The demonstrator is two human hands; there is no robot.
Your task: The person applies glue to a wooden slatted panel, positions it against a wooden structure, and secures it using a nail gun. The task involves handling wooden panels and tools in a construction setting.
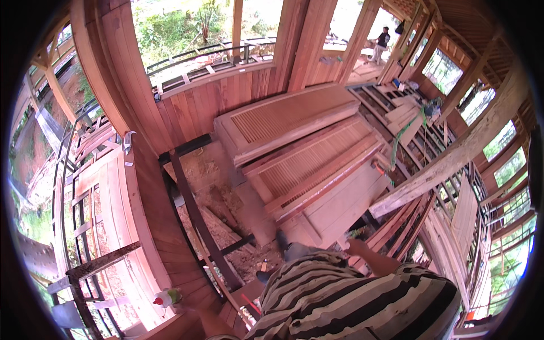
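Observation:
My left hand (182,305), at the lower left, is closed on a small white-and-green bottle (168,297) with a red tip, held beside the curved wooden wall. My right hand (355,245), at the lower middle right, has its fingers curled around something small and pale that I cannot make out. In front of my striped shirt lie two slatted wooden panels (306,170), side by side on a pale board (345,204). A small orange-and-black tool (378,166) rests at the near panel's right end.
Open floor framing with a dark beam (198,221) crosses above dirt below me. A thick slanting timber (442,158) stands at right, near loose reddish planks (402,221) and stacked boards (405,113). Another person (381,45) sits by a far opening. Wooden posts surround window openings.

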